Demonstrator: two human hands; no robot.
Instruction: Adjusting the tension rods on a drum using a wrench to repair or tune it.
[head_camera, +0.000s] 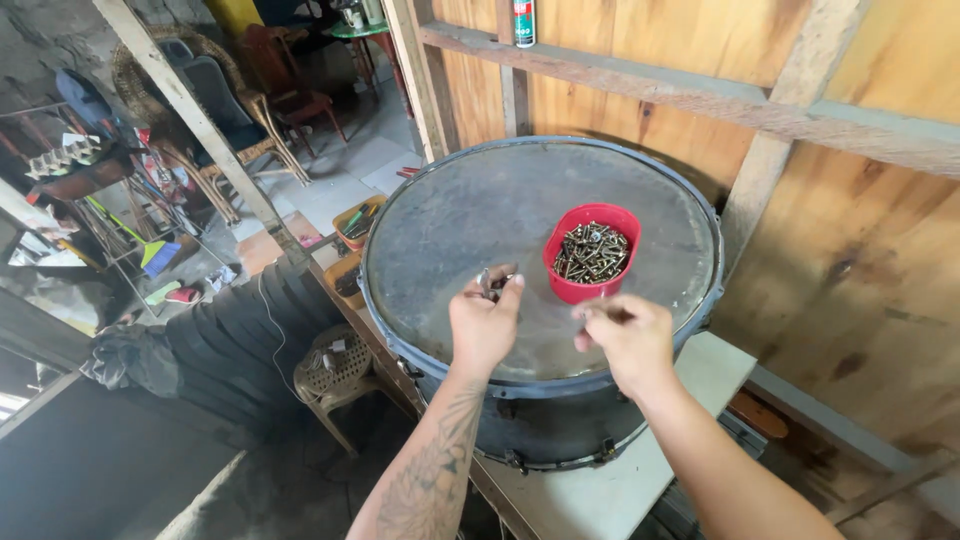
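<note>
— What's nearest?
— Two hands over a big drum (470, 220). The left hand (483, 325) pinches a few small metal pieces (492, 281) in its fingertips; the right hand (630, 340) is clenched, thumb and forefinger pinching a screw (600, 312).
— And beyond?
— A red bowl (590, 290) of screws sits on the drumhead, just past the right hand. Farther still, a plywood wall (860, 250).

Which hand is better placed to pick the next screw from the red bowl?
Probably right. The right hand sits just below the red bowl of screws and pinches only something thin. The left hand is farther left and already holds small metal pieces.
</note>
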